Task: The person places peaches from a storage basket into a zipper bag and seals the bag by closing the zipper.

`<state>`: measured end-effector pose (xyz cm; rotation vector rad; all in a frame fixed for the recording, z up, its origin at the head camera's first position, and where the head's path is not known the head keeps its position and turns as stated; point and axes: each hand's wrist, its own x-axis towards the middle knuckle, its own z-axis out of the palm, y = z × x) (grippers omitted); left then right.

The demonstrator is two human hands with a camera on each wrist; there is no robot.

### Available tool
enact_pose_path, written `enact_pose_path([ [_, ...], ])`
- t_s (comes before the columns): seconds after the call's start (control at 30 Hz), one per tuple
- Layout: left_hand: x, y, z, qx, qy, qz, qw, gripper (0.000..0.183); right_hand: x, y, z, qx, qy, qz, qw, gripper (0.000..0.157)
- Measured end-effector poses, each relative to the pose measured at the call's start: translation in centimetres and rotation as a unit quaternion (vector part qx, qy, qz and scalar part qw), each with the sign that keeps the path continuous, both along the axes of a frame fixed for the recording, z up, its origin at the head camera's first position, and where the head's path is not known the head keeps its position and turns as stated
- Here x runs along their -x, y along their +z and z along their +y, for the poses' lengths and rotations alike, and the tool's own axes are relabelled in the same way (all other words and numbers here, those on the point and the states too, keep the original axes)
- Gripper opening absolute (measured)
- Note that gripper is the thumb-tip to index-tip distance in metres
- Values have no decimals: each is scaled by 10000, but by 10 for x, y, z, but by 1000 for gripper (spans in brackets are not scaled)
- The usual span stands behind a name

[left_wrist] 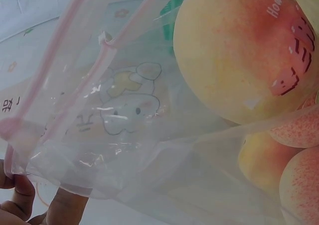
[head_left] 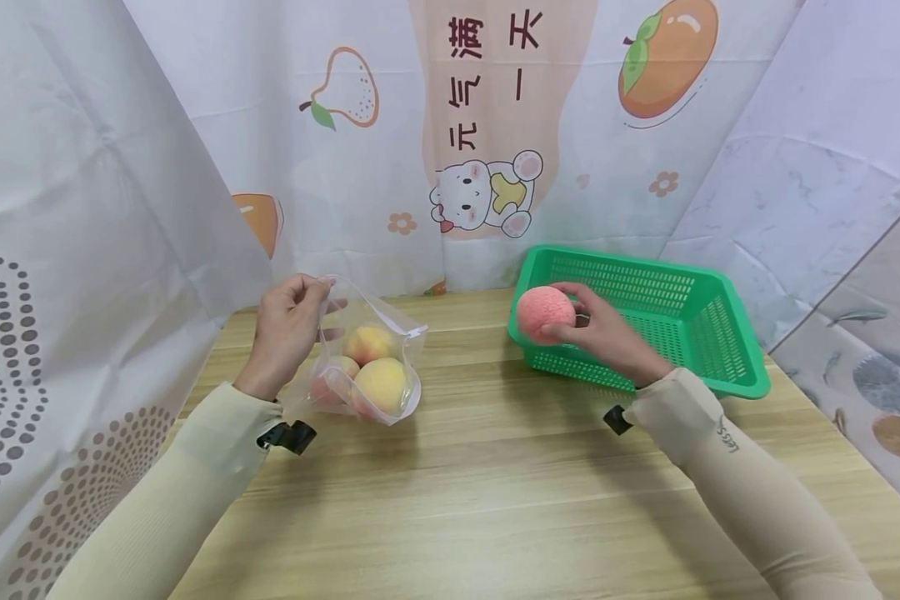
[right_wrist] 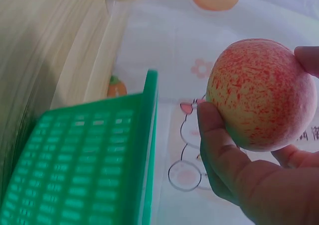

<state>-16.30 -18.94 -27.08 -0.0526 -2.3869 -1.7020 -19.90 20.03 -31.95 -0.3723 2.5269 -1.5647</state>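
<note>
My left hand pinches the upper edge of a clear zip bag standing on the left part of the table. Inside the bag lie several peaches, among them a yellow peach and a pinkish one behind the film. In the left wrist view the bag's pink-tinted zip strip runs past the fingers, with a large peach beyond it. My right hand holds a pink, red-speckled peach between thumb and fingers, raised by the basket's left edge. Part of that hand is outside the right wrist view.
A green plastic basket with slotted walls stands at the back right of the wooden table. Behind the table hangs a printed cloth with fruit and cartoon drawings. More cloth hangs at both sides.
</note>
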Motion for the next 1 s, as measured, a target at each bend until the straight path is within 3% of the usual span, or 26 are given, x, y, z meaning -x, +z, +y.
enact_pose_path([
  [0.53,0,0,0,-55,-35,33,10000,41,-8,4,-47,277,566,20,9980,72],
  [1.0,1,0,0,11,-28,-33,10000,41,-20,7,-77,596,941,65,9938,67],
])
